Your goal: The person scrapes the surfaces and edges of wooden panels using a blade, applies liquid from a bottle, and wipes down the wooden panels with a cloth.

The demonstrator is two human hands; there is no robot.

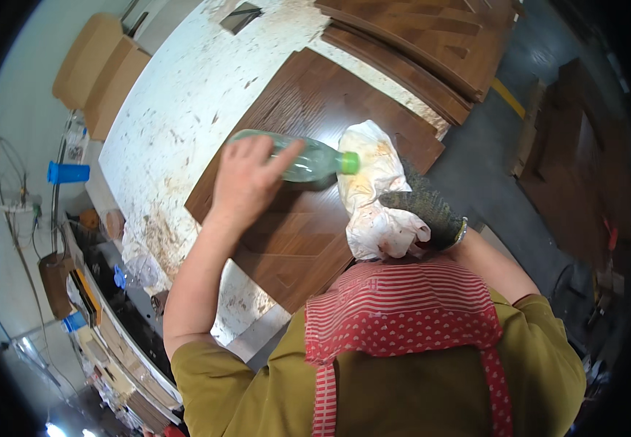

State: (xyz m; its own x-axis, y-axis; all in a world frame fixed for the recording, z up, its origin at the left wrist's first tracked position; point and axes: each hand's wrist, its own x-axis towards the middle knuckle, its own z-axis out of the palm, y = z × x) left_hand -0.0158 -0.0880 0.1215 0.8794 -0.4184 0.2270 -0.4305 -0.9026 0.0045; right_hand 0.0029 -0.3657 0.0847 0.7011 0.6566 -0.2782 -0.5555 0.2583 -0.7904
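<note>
1. The person's bare left hand (246, 178) grips a clear plastic bottle (297, 156) with a green cap, tipped sideways.
2. The bottle's cap touches a stained white rag (370, 193).
3. The gloved right hand (425, 207) clutches that rag.
4. Both hover over a dark brown wooden panel (308, 109) lying on a paint-spattered white table (177, 109).
5. More brown panels (425, 44) lie stacked at the far right.

A white workbench (177, 124) runs away from the viewer, its top scuffed and speckled with brown stains, thickest along the near left edge. A dark brown wooden door panel (308, 211) with recessed fields lies flat across its middle, one corner reaching past the near edge. Further back a stack of similar brown panels (417, 44) rests on the far end. A small grey rectangular piece (240, 17) lies near the far left edge.
</note>
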